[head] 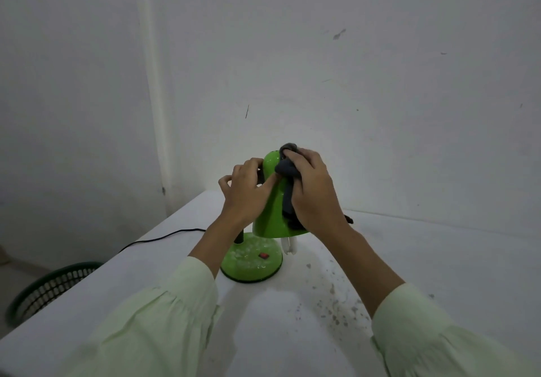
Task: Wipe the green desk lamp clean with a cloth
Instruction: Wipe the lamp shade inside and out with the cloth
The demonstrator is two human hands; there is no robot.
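Observation:
A green desk lamp stands on a white table, its cone shade pointing down over a round green base with a red switch. White smears mark the base. My left hand grips the shade's upper left side and the black neck behind it. A dark grey cloth lies against the right side of the shade, pressed there by my right hand. A white bulb sticks out below the shade rim.
The white table stands in a corner of white walls. Dark specks of dirt lie on it right of the base. The lamp's black cord runs off the left edge. On the floor at left sits a dark mesh basket.

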